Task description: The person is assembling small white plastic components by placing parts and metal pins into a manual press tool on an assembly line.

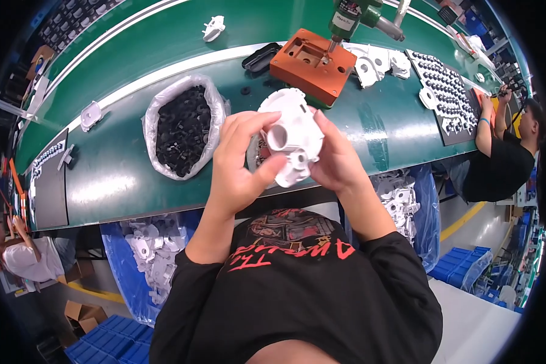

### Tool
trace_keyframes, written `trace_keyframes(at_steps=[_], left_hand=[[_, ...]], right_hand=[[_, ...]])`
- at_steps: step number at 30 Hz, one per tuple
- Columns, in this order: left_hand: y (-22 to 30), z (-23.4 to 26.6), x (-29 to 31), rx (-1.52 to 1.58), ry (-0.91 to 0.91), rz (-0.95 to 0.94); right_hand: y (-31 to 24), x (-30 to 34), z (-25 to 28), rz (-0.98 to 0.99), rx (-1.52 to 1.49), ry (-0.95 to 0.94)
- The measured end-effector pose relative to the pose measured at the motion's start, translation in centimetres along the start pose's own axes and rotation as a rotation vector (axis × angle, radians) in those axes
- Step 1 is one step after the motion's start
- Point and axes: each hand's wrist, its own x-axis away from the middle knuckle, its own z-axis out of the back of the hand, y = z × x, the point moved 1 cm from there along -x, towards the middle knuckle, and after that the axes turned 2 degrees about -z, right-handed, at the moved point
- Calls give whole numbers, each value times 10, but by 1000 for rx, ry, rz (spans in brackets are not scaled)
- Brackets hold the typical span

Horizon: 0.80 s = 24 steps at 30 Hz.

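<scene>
Both hands' grip (pixel 242 164) (pixel 337 161) hides white housing (pixel 291 136) underside.

Wearer: black long-sleeve top (pixel 297 291), sleeves pushed up past mid-forearm, red lettering and red-toned graphic print across the chest, lower centre of frame. Both hands bare, no gloves, no wristwear.

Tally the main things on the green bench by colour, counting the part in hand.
White: 1 moulded plastic housing, gripped by left hand and right hand
Black: 1 clear bag of small black parts
Orange: 1 rectangular orange fixture block
Total: 3
</scene>
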Motion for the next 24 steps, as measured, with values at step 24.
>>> trace_keyframes(at_steps=[24], left_hand=[[-110, -49, -122, -453, -128, -235]], right_hand=[[24, 20, 22, 901, 1385, -69]])
